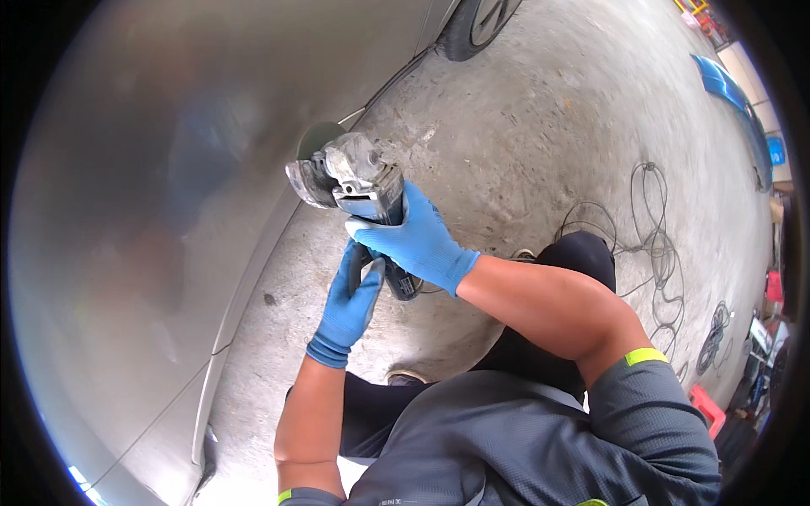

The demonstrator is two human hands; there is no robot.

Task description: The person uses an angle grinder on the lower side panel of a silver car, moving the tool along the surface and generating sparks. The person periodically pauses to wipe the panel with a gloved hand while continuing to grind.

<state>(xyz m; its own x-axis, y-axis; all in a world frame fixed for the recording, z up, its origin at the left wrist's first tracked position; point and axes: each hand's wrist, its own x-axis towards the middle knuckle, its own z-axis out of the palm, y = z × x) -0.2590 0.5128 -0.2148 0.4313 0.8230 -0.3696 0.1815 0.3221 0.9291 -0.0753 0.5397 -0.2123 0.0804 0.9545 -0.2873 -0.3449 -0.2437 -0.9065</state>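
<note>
Both my hands, in blue work gloves, hold a worn angle grinder (390, 194). My right hand (426, 240) wraps round its dark body just behind the dusty metal head. Below it, my left hand (346, 304) is closed round a dark part at the grinder's side, mostly hidden by the fingers. A thin greenish-grey disc (319, 137) sticks out past the scuffed metal guard (309, 183). In the picture the disc overlaps the lower edge of a silver-grey car side (143, 244). Whether it touches the car, I cannot tell.
A car wheel (483, 27) is at the far end of the car. Looped cables (660, 244) lie on the stained concrete floor (523, 152) to the right. Beyond them are a blue car panel (724, 87), a red plastic stool (707, 411) and assorted clutter. My knee (582, 255) is bent beside the cables.
</note>
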